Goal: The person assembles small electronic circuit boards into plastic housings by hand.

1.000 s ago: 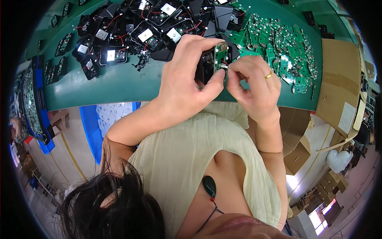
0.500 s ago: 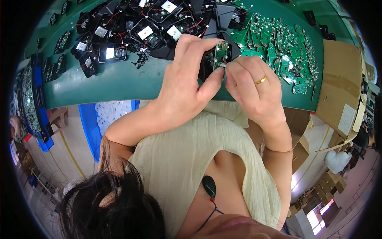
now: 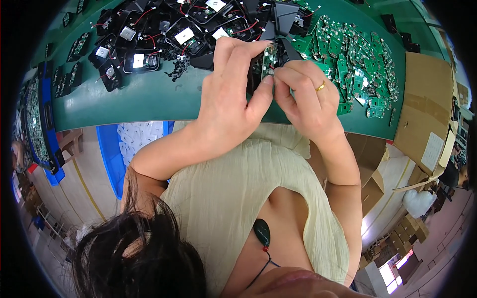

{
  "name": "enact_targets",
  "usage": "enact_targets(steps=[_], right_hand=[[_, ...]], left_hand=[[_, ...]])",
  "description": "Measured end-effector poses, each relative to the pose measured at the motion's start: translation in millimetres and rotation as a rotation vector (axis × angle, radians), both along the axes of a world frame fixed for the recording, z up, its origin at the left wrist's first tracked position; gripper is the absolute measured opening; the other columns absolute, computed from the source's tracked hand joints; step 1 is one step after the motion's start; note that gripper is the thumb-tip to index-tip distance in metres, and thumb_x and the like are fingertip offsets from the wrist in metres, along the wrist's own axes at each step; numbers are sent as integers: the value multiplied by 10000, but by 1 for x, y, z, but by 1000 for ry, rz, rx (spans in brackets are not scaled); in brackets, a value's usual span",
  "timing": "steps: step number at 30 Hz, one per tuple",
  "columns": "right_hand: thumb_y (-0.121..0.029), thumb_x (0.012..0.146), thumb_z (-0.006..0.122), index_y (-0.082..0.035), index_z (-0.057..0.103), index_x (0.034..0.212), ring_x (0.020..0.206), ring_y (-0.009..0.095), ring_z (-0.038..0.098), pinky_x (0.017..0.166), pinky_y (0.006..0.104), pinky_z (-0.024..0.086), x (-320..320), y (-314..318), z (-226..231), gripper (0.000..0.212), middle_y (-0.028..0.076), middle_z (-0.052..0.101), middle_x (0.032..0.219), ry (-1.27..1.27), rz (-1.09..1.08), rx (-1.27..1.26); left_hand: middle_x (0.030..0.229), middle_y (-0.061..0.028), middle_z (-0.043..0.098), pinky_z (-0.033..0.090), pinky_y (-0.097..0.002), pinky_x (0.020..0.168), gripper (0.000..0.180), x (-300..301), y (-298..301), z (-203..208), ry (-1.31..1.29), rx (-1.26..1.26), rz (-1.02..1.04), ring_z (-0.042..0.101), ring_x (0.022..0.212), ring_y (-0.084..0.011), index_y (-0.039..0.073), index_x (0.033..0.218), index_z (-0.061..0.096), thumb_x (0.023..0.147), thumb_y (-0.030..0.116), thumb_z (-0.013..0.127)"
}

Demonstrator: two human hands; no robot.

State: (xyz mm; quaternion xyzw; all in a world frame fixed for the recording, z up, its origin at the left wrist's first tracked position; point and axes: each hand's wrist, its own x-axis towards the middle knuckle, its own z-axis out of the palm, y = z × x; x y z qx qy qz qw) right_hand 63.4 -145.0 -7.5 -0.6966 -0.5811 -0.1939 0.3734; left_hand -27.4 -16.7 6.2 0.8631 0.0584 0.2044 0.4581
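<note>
A small green circuit board (image 3: 269, 62) with a short red wire is held up over the near part of the table. My left hand (image 3: 226, 94) grips it between the thumb below and a finger across its top edge. Dark plastic, apparently a black housing, shows behind the board, mostly hidden by my fingers. My right hand (image 3: 310, 97), with a gold ring, is closed in a pinch against the board's right side by the wire. What its fingertips hold is hidden.
Black housings (image 3: 144, 60) with red wires and silver squares crowd the green table (image 3: 134, 97). Small black parts (image 3: 178, 67) lie nearby. Loose green circuit boards (image 3: 355, 74) are heaped at right, beside a cardboard box (image 3: 427, 99). A blue bin (image 3: 110, 154) of translucent pieces stands below the table edge.
Both hands have shifted slightly left and away from me with the circuit board. The board is turned more edge-on, and my right fingers remain close against it.
</note>
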Motion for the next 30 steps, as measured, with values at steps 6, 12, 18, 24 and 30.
enact_targets(steps=[6,12,18,24,30], right_hand=[[73,682,640,9,539,843,624,229,540,516,289,454,3,-3,1,200,117,552,765,349,93,62],[68,731,623,15,540,839,622,182,536,514,270,449,-5,-8,1,146,105,558,777,768,100,93],[99,699,619,12,541,838,603,185,542,482,252,448,-6,-4,12,181,108,566,769,450,105,93],[102,692,619,11,544,837,612,189,559,474,253,449,-2,1,6,187,112,574,768,456,156,158],[87,675,632,3,546,834,619,220,569,500,284,453,-3,2,1,199,112,577,738,459,176,147]], left_hand=[[990,-99,429,469,-293,581,369,-2,0,-10,25,-434,-67,549,729,-186,33,1137,452,788,42,569],[1032,-110,471,457,-262,662,365,-6,-4,-3,53,-682,-122,531,822,-174,17,1147,443,800,28,557],[1038,-154,493,466,-310,690,366,-9,-9,1,-15,-384,-52,545,881,-273,5,1130,451,775,8,541],[1040,-163,493,470,-336,695,366,-8,-8,2,-115,-238,-17,546,877,-307,-9,1105,465,746,-4,539],[1023,-162,503,469,-339,670,370,-11,-8,0,-71,-303,-12,551,848,-303,-7,1099,469,735,-17,533]])
